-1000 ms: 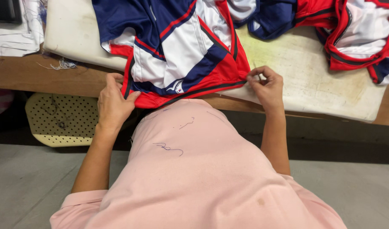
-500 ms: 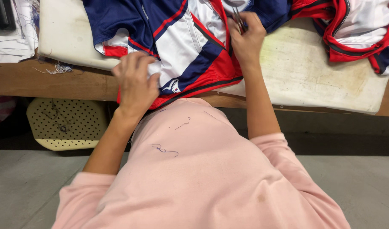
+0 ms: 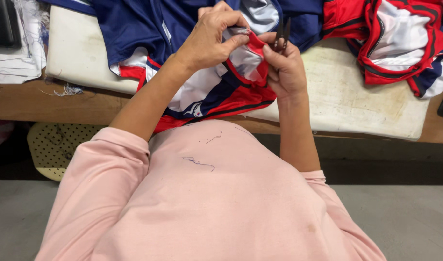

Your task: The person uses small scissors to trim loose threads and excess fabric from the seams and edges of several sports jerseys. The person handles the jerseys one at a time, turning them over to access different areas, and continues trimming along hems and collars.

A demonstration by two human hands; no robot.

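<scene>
- Red, white and navy jersey (image 3: 207,92), red hem pinched in left hand (image 3: 209,41).
- Right hand (image 3: 284,67) gripping hem and dark snips (image 3: 282,36).
- Both raised, closer together than before.

Wooden bench (image 3: 23,104) w/ white pad (image 3: 366,106); grey floor (image 3: 405,217); perforated yellow stool (image 3: 52,145) underneath.

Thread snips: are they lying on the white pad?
No, the thread snips are in the right hand, blades pointing up beside the garment's red hem.
</scene>
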